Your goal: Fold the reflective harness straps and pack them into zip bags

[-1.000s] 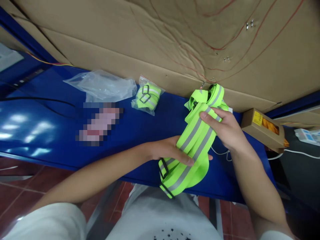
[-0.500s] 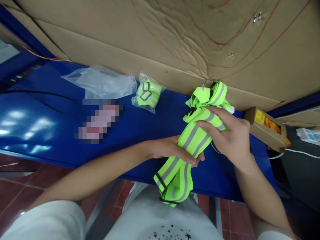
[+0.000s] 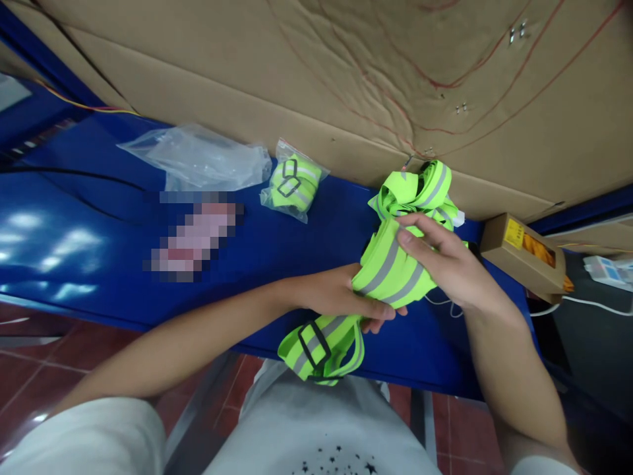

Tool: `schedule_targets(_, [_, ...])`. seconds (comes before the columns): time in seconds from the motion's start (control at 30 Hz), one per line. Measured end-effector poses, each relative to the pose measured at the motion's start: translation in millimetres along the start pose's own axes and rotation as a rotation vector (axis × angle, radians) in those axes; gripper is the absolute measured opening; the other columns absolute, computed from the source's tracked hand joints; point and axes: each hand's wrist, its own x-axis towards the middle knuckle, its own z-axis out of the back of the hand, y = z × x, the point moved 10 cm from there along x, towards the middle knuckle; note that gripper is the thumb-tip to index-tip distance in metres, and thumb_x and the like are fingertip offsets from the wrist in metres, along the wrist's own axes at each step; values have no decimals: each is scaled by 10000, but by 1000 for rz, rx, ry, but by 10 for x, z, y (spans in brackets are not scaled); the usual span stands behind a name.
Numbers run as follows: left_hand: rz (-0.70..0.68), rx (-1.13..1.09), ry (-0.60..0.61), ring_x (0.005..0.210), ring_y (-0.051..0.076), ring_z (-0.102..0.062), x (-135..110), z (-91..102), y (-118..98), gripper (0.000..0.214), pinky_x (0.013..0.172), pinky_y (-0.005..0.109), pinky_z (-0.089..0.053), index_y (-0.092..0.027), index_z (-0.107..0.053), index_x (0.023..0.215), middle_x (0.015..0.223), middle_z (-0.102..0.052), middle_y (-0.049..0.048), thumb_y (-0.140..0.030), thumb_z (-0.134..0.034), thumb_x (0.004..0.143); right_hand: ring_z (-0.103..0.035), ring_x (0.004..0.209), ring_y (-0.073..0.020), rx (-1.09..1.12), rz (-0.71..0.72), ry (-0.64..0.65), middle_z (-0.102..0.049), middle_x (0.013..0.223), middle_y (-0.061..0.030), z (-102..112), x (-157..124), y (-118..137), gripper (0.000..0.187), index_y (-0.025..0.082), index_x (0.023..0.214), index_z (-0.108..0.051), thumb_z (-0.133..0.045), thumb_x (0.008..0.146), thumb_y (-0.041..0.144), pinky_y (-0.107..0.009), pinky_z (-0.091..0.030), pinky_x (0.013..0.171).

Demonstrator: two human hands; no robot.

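Both my hands hold a neon-yellow reflective strap [image 3: 390, 267] with grey stripes, folded into a bundle over the blue table [image 3: 89, 224]. My left hand [image 3: 341, 293] pinches the bundle's lower end, thumb on top. My right hand [image 3: 448, 264] grips its upper end, fingers wrapped over it. The strap's loose end with a black buckle [image 3: 314, 343] hangs below the table edge over my lap. A second bunched neon strap [image 3: 418, 188] lies just behind my right hand against the cardboard.
A bagged, folded neon strap [image 3: 293, 185] and a heap of clear plastic bags [image 3: 198, 158] lie at the back of the table. A cardboard wall [image 3: 346, 79] rises behind. A small brown box [image 3: 524, 254] and a white cable [image 3: 548, 307] sit at the right.
My hands have drawn closer together, folding the strap shorter. The hanging end with the buckle has swung left and risen.
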Motion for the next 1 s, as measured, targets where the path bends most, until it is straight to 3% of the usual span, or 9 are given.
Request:
schedule_targets(0.13, [-12, 9, 0, 732, 126, -665, -14, -36, -12, 324, 703, 254, -558, -105, -737, 1079, 839, -727, 76, -390, -731, 926, -658, 752, -152, 73, -15, 137, -723, 912, -5, -215, 38, -82, 338, 240, 1058, -710, -572, 1001, 543, -249, -527, 616])
schedule_targets(0.3, [-50, 35, -106, 766, 142, -700, 9, 131, 34, 399, 718, 267, -591, -105, -724, 1157, 946, -766, 120, -428, -728, 925, -685, 787, -169, -109, 137, -60, -755, 977, -28, -77, 51, 94, 264, 230, 1059, -721, -562, 1023, 438, -285, -535, 683])
schedule_targets(0.4, [-72, 75, -99, 815, 153, -720, 16, 168, 11, 355, 757, 277, -604, -112, -740, 1114, 1007, -773, 133, -419, -709, 940, -716, 1055, -236, -260, 235, 85, -747, 1197, -73, -238, -28, 237, 362, 230, 1246, -702, -547, 1028, 474, -351, -562, 876])
schedule_targets(0.5, [-97, 78, -57, 956, 200, -744, 14, 118, -51, 307, 898, 339, -607, -106, -763, 1045, 1059, -778, 151, -388, -728, 928, -677, 1210, -295, -353, 259, 210, -671, 1379, -104, -415, -108, 263, 658, 222, 1453, -569, -735, 895, 528, -410, -559, 987])
schedule_targets(0.57, [-77, -24, -37, 1012, 224, -747, 11, 70, -53, 289, 955, 367, -596, -109, -768, 1059, 1082, -783, 151, -331, -794, 875, -698, 1174, -283, -351, 261, 174, -691, 1349, -91, -427, -113, 267, 687, 221, 1443, -574, -795, 850, 491, -398, -571, 984])
schedule_targets(0.67, [-10, -322, -33, 1046, 240, -749, 9, 4, 21, 326, 977, 374, -582, -121, -776, 1086, 1115, -787, 146, -296, -837, 819, -725, 1108, -245, -314, 315, 67, -732, 1277, -51, -367, -105, 321, 541, 250, 1367, -634, -782, 881, 434, -362, -583, 965])
schedule_targets(0.77, [39, -501, -38, 1081, 238, -737, 14, -45, 116, 359, 1018, 353, -549, -123, -785, 1091, 1152, -779, 146, -352, -818, 816, -682, 1212, -261, -387, 417, -90, -713, 1327, -51, -235, -126, 429, 511, 270, 1365, -640, -777, 896, 422, -387, -551, 1051])
schedule_targets(0.87, [109, -474, -60, 1043, 231, -735, 23, -57, 226, 376, 966, 334, -558, -128, -788, 1077, 1137, -779, 140, -359, -839, 785, -650, 1271, -267, -470, 496, -187, -696, 1362, -69, -160, -167, 512, 528, 258, 1397, -621, -756, 913, 420, -401, -513, 1119])
schedule_targets(1.0, [112, -363, -114, 1036, 231, -726, 39, 4, 216, 389, 968, 340, -549, -136, -785, 1065, 1111, -782, 124, -254, -886, 708, -666, 1240, -265, -539, 560, -188, -700, 1348, -79, -166, -203, 526, 559, 249, 1421, -599, -735, 919, 455, -391, -519, 1111])
